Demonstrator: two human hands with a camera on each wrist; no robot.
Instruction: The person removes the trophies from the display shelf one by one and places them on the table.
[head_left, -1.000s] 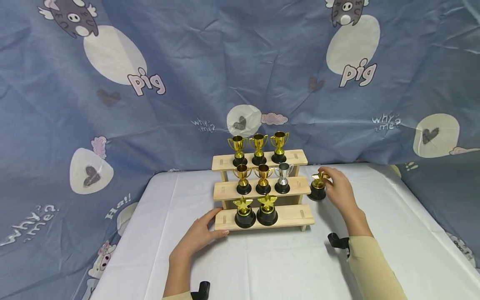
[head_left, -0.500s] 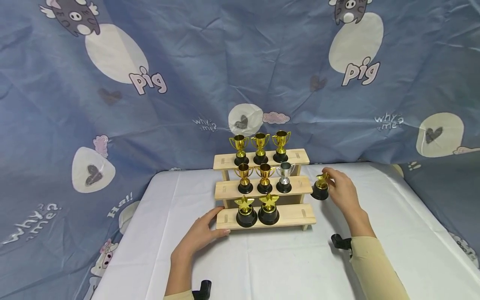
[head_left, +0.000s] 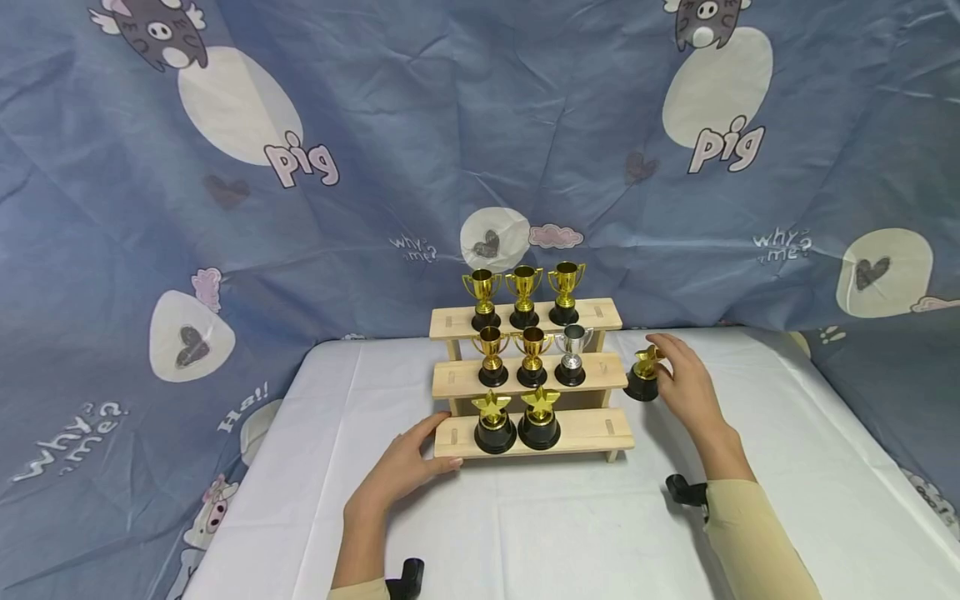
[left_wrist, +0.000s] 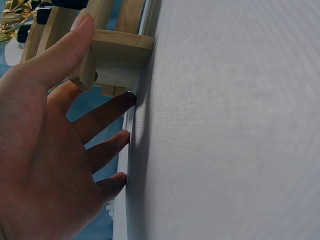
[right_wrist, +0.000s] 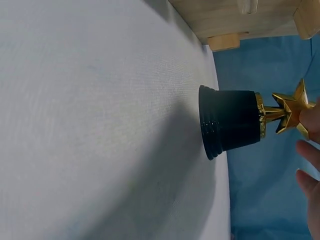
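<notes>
A three-step wooden stand bears small trophies. My left hand grips the left end of its lowest step. In the left wrist view the thumb lies along the board and the other fingers spread apart near the white cloth. To the right of the stand, my right hand pinches a gold star trophy by its star, the black base pointing down. Whether that base touches the table I cannot tell. Two like star trophies, one gold star trophy and another, stand on the lowest step.
Gold cups such as this cup line the top step. On the middle step, two gold cups and a silver cup stand in a row. A white cloth covers the table. Behind it hangs a blue printed curtain.
The head view has shifted slightly. In my right hand the star trophy has turned a little and moved slightly to the right. My left hand stays on the stand.
</notes>
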